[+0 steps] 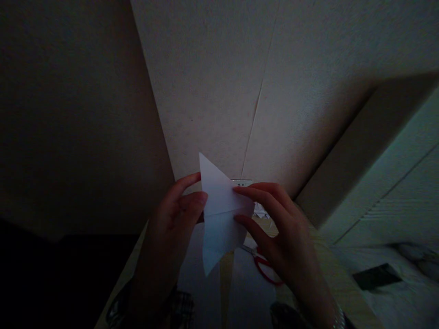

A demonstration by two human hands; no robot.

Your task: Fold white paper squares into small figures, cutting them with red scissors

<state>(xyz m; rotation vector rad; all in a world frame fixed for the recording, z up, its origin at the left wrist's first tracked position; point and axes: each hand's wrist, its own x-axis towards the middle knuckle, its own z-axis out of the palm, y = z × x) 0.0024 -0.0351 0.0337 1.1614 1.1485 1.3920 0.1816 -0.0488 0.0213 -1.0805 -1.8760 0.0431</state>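
Note:
A creased piece of white paper (221,224) is held up above the table, with a pointed tip at its top and another at its bottom left. My left hand (174,214) grips its left edge, thumb in front and some fingers hidden behind. On the right side, my right hand (283,224) has its fingertips and thumb on the sheet, near the fold that crosses it. Scissors with red handles (265,269) lie partly behind my right hand. White sheets (252,288) rest on the table below.
Paper scraps (260,210) lie at the back of the wooden table (334,269), near a wall socket (242,183). Pale walls stand behind and to the left. At the right, a dark flat object (377,276) lies on a whitish surface.

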